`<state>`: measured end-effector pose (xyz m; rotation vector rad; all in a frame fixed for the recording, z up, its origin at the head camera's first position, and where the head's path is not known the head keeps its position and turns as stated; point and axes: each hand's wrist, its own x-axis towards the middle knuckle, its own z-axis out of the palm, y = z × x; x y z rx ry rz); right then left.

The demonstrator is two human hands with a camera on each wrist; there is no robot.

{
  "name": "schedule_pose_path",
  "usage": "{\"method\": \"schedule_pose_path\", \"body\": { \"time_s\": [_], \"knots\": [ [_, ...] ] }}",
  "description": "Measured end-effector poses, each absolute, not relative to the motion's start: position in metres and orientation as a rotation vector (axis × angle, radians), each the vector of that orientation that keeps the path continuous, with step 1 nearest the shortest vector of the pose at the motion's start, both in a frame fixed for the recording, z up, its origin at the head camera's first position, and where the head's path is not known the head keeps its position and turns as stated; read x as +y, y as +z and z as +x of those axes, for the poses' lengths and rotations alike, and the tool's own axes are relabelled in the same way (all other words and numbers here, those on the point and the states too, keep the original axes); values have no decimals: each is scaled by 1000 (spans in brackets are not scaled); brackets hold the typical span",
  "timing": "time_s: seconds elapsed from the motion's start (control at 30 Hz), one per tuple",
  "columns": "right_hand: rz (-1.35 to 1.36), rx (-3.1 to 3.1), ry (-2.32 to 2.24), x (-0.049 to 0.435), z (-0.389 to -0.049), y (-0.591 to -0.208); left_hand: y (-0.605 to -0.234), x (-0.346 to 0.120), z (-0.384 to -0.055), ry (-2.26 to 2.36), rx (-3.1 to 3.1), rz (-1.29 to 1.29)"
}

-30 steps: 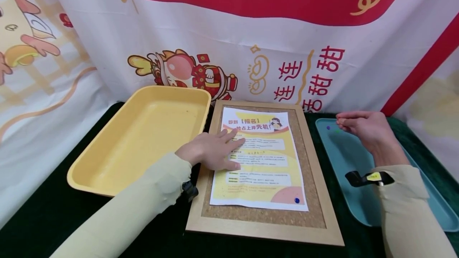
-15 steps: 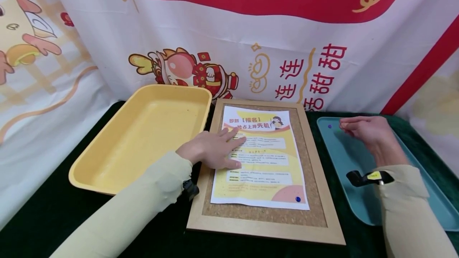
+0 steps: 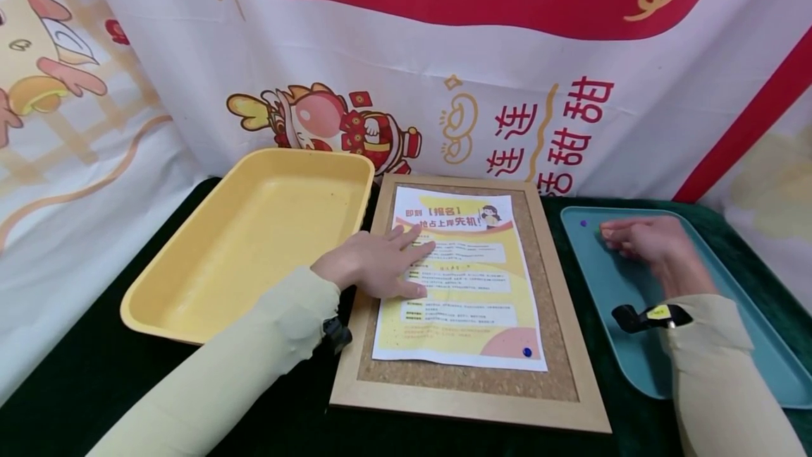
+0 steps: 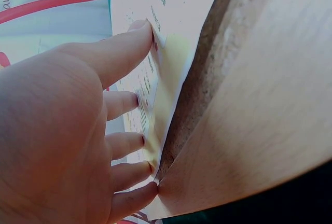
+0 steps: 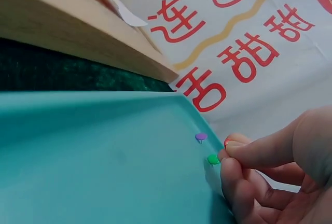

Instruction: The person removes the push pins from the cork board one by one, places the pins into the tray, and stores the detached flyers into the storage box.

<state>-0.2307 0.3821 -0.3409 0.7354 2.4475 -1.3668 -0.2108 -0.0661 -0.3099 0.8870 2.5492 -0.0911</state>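
Observation:
My left hand (image 3: 380, 263) lies with spread fingers on a printed yellow-and-white sheet (image 3: 457, 333), which rests on a wood-framed cork board (image 3: 482, 388). One blue thumbtack (image 3: 527, 352) sits at the sheet's lower right corner. Over the far end of the blue tray (image 3: 641, 330), my right hand (image 3: 660, 245) pinches something small between thumb and forefinger. In the right wrist view a bit of red shows there, seemingly a red thumbtack (image 5: 227, 142), mostly hidden by the fingertips. Close by in the tray are a purple thumbtack (image 5: 201, 137) and a green thumbtack (image 5: 213, 159).
A yellow tray (image 3: 254, 245) stands left of the board, partly behind my left forearm. Dark green cloth (image 3: 266, 400) covers the table. A printed white curtain (image 3: 406, 41) hangs right behind the trays and board.
My right hand has shifted a little toward me over the tray, its fingers now drawn together. The green spot near its fingertips is no longer visible from the head. My left hand stays put.

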Motion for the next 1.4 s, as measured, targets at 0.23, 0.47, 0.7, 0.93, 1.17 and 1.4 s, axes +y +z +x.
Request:
{"method": "schedule_pose_path", "body": {
  "time_s": [0.23, 0.47, 0.7, 0.93, 1.17, 1.4],
  "knots": [
    [667, 2482, -1300, 385, -232, -342, -308, -66, -211, -89, 2550, 888],
    [606, 2526, -1226, 381, -232, -343, -309, -66, -211, -97, 2553, 885],
    [598, 2550, -1172, 375, -231, -345, -309, -67, -211, -109, 2557, 884],
    [564, 2574, -1117, 376, -229, -345, -309, -67, -211, -111, 2547, 895],
    [446, 2608, -1077, 381, -224, -342, -310, -65, -212, -100, 2543, 896],
    [413, 2615, -1097, 380, -222, -343, -312, -66, -213, -121, 2552, 891]
  ]
}}
